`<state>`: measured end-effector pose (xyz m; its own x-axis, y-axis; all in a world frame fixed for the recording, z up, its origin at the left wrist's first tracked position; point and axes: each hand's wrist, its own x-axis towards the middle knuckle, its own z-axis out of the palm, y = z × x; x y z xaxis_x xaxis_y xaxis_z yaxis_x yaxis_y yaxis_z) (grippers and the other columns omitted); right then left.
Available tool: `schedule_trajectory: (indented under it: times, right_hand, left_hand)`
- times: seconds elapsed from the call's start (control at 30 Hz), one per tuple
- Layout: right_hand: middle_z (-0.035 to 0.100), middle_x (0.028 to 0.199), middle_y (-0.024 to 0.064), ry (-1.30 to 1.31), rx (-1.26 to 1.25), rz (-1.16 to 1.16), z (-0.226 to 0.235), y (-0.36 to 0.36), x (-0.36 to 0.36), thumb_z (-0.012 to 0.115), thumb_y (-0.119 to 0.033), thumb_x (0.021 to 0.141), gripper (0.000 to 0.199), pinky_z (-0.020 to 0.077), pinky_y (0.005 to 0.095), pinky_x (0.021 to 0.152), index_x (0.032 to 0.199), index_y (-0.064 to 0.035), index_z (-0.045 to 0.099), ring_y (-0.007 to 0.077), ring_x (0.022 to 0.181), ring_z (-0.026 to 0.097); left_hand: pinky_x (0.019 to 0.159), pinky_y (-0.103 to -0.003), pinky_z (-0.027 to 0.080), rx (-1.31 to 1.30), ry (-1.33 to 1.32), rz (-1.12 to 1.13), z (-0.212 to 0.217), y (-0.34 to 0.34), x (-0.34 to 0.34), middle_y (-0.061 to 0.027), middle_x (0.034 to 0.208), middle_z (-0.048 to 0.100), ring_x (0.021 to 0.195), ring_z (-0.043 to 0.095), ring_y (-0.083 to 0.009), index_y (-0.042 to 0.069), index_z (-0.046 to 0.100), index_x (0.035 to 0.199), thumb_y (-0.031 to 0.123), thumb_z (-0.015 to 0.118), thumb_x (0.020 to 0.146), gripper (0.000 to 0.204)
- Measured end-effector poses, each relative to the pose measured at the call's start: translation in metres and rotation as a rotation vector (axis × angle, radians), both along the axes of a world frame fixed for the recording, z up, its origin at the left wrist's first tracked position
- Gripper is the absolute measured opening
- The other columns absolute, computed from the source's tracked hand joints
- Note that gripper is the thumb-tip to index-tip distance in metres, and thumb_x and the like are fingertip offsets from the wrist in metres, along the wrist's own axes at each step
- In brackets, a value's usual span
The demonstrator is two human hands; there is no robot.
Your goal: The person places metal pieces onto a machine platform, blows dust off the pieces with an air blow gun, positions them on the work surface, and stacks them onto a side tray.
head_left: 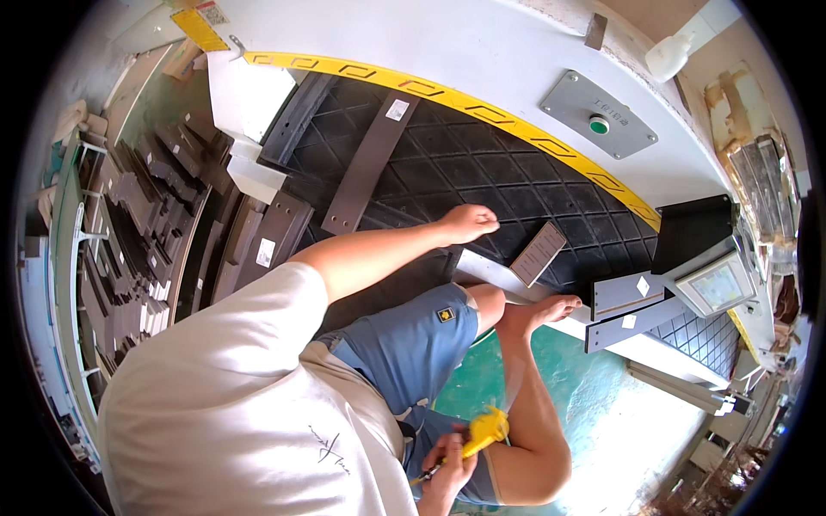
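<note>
My left hand (469, 224) is closed, its fingers curled in over the black quilted mat (456, 168). Whatever it may hold is hidden. Beyond it lies a small brown rectangular piece with a printed face (538, 254). My right hand (449, 469), low in the view by my shorts, is wrapped round a yellow hand tool (487, 430) with a rounded head; its exact kind is unclear. A long brown board with a white label (372, 163) lies on the mat beyond my left forearm.
Two dark labelled panels (628, 297) lie at the right, near a tilted screen (716, 284). A white machine frame with yellow edging (430, 90) and a green button (599, 125) curves across the far side. Racks of brown boards (138, 249) stand left. My bare foot (551, 310) is by the white ledge.
</note>
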<state>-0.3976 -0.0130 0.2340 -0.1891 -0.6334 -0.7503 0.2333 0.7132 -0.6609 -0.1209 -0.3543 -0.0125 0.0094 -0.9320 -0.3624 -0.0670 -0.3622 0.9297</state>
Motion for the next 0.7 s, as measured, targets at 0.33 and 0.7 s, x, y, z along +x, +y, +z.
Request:
schedule_trajectory:
  times: [0.33, 0.7]
  right_hand:
    - [0.071, 0.132, 0.0239, -0.264, 0.146, -0.006, 0.003, 0.012, -0.007, 0.068, -0.013, 0.093, 0.071, 0.0636, 0.037, 0.078, 0.159, -0.0072, 0.042, 0.032, 0.1, 0.077]
    - [0.068, 0.13, 0.0207, -0.538, -0.017, -0.216, -0.024, 0.016, -0.002, 0.043, -0.082, 0.102, 0.09, 0.0564, 0.0427, 0.09, 0.164, -0.0163, 0.038, 0.0397, 0.12, 0.066]
  left_hand:
    - [0.091, -0.052, 0.058, -0.157, -0.77, -0.383, 0.005, -0.061, -0.102, -0.0175, 0.111, 0.08, 0.108, 0.075, -0.0373, 0.004, 0.072, 0.119, 0.049, 0.083, 0.085, 0.057]
    - [0.097, -0.05, 0.057, 0.061, -0.586, -0.279, -0.008, -0.072, -0.097, -0.0157, 0.118, 0.08, 0.114, 0.074, -0.0354, 0.01, 0.081, 0.111, 0.05, 0.064, 0.102, 0.044]
